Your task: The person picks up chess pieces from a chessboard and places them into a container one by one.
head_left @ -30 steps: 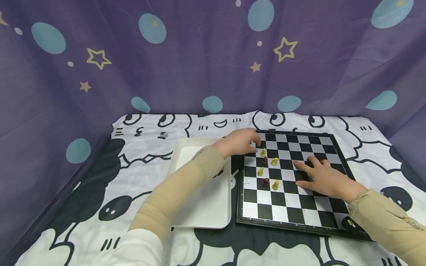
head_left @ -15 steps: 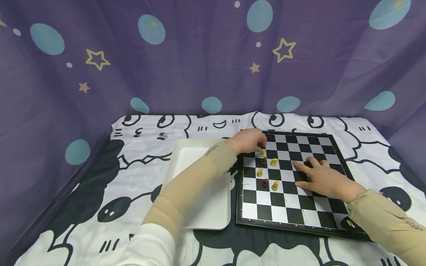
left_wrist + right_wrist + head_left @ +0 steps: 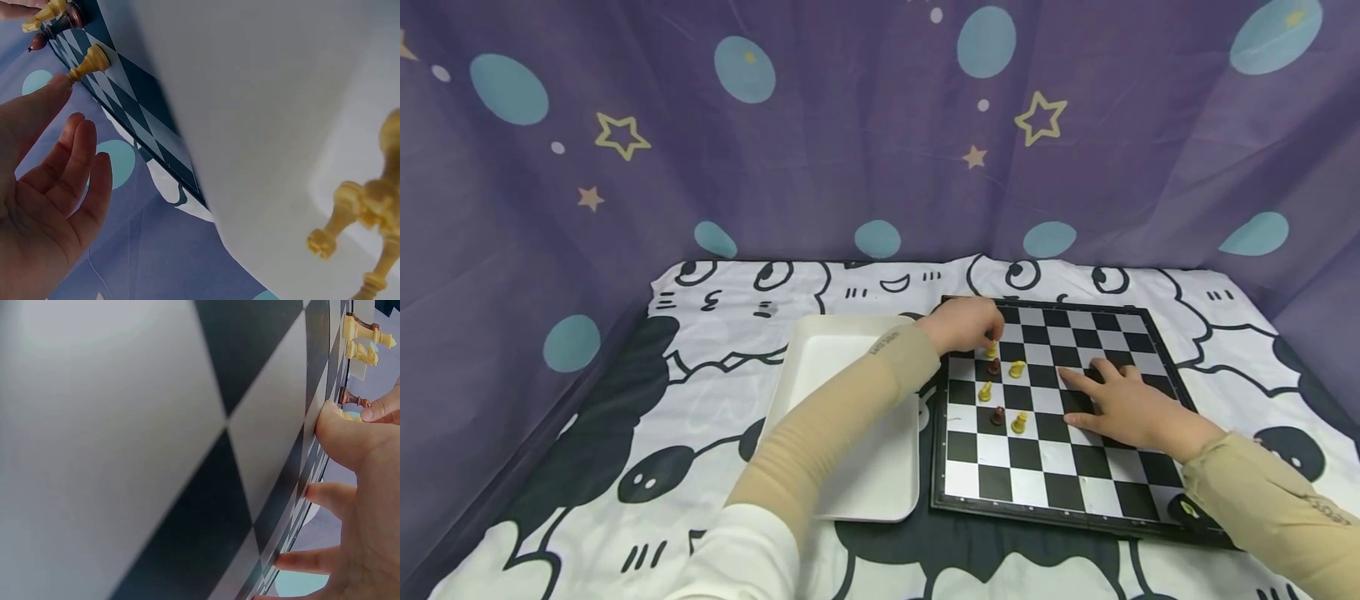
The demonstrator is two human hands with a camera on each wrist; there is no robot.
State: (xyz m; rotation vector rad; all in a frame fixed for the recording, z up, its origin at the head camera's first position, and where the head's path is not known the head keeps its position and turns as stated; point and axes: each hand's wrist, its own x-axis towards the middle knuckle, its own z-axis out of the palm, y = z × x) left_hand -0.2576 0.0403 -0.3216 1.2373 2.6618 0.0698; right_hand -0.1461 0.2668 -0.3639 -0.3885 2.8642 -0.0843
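Pinching a yellow chess piece [image 3: 92, 61] with the left hand [image 3: 964, 325], near the upper left of the chessboard [image 3: 1045, 454]

Hiding most of the piece's head behind the thumb tip, so impossible to tell which kind. Gripping at that head between thumb and curled forefinger, with little gap left, though with the forefinger lost behind the thumb in the left-wrist view. Covering part of the white tray [image 3: 880, 475] with the left sleeve [image 3: 835, 417]. Leaving some loose yellow pieces [image 3: 369, 206] blurred and cut off at the left-wrist view's lower right. Half-concealing a dark rounded thing [image 3: 1183, 510] by the right sleeve [image 3: 1273, 500], too unclear to name.

Standing upright, base on the board, long axis square to its surface; pointing headfirst toward the lower left in the left-wrist view. Sitting just beyond a dark red piece [image 3: 994, 367] and near another yellow piece [image 3: 1017, 369], with a second dark red piece [image 3: 997, 416] and two more yellow pieces [image 3: 985, 392] lower in the frame.

Resting on the board's right part with the right hand [image 3: 1138, 412], fingers straight and spread, gripping nothing
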